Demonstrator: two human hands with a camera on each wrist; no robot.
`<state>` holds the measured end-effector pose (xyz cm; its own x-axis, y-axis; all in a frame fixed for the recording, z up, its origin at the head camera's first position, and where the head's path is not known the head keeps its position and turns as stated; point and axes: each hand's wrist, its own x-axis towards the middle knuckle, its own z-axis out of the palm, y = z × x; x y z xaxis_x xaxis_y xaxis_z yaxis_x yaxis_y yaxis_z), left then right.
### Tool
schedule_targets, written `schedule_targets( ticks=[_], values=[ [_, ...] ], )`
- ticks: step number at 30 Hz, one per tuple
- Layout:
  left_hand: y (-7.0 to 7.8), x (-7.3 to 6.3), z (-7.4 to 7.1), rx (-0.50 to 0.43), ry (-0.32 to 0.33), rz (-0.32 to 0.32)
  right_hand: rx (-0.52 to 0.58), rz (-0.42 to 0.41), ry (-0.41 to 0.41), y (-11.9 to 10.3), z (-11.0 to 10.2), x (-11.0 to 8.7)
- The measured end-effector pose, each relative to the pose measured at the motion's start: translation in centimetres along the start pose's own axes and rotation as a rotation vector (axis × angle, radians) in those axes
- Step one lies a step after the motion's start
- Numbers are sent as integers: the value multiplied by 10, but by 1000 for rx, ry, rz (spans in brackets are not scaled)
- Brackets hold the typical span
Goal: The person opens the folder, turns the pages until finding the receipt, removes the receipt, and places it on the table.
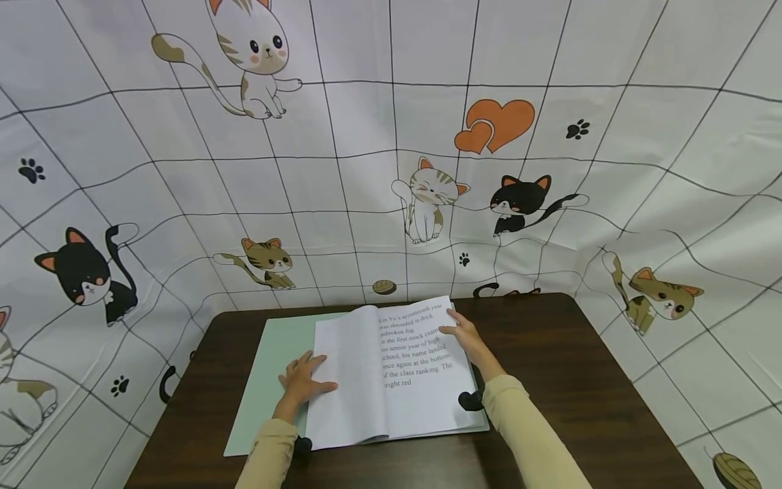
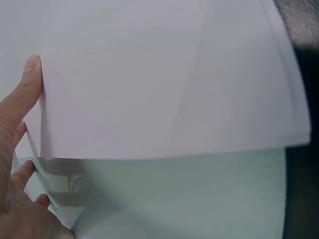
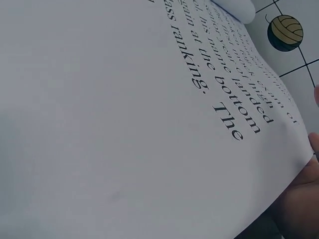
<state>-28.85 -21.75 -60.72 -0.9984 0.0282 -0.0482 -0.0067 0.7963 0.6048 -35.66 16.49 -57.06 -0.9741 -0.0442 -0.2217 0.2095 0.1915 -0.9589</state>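
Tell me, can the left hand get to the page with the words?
Probably yes: the left hand is at the blank page's outer edge, and nothing seems to stand between it and the printed page.

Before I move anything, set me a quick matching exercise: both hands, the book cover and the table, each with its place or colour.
Column one:
1. Left hand
2. Book cover
3. Right hand
4. Table

Column two:
A. Dark brown
B. At the outer edge of the printed page
C. At the outer edge of the blank page
D. Pale green

Right pairs: 1-C, 2-D, 3-B, 4-A.
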Motion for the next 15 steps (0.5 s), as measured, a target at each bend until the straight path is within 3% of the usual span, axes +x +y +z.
schedule_targets(
  ticks=[15],
  values=[
    [3, -4, -4, 25, 3, 2, 121, -1, -34, -9, 4, -3]
  ],
)
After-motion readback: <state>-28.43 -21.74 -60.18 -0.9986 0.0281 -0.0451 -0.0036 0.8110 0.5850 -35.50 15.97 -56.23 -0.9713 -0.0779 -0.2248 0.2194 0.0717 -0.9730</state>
